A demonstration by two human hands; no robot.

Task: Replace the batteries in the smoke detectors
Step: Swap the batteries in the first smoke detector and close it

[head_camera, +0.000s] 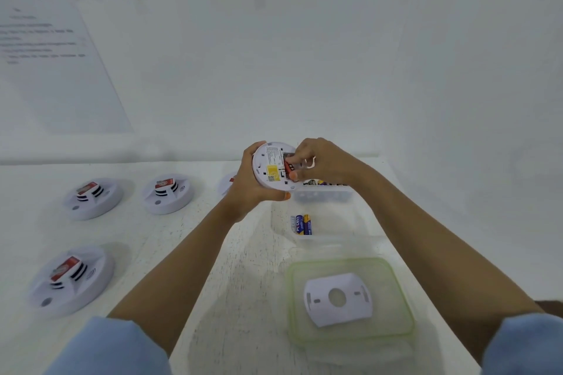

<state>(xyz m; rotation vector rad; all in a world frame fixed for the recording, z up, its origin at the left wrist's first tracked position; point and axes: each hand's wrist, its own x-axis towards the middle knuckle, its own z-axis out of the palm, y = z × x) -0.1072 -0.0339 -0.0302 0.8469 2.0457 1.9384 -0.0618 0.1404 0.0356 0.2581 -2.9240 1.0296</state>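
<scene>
Head view: clear tub (pixel 341 224) below raised detector (pixel 269 166); left hand (pixel 246 192) grips its rim, right hand (pixel 320 161) pinches its red battery (pixel 289 166).

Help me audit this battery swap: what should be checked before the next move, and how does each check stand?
1. Detector steady: the left hand grips the smoke detector, underside facing the camera. Ok.
2. Hold on the cell: the right hand pinches the red battery at the compartment. Ok.
3. Red battery free of its contacts: fingers hide its ends. Cannot tell.
4. Other cells within reach: two blue batteries lie in the clear container. Ok.
5. Mounting plate out of the way: it lies on the green-rimmed lid. Ok.
</scene>
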